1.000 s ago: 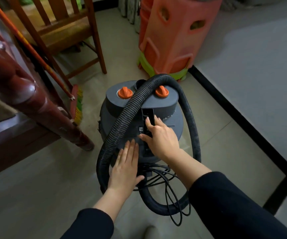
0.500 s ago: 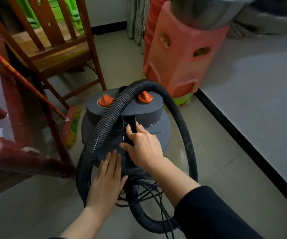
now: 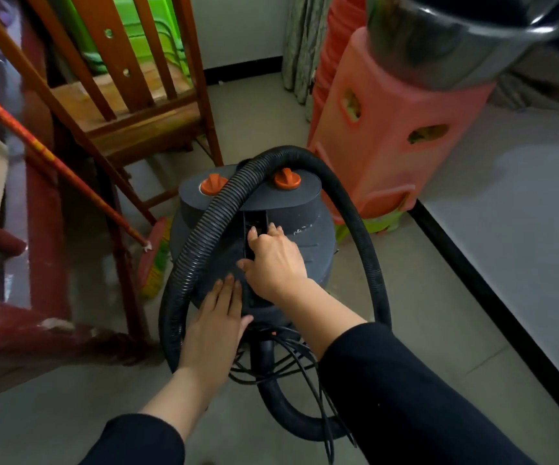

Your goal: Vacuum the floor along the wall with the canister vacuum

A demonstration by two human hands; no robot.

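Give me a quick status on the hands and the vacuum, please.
Left hand flat on canister vacuum. Right hand gripping its handle. Hose looped over top; broom close left.

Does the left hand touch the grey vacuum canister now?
Touching. The head view shows the left hand lying flat, fingers straight, on the grey vacuum canister beside the hose.

- Grey drum-shaped canister vacuum [image 3: 308,239] with two orange knobs, upright on the pale tiled floor [image 3: 439,313]
- Black ribbed hose [image 3: 201,236] looped over its top
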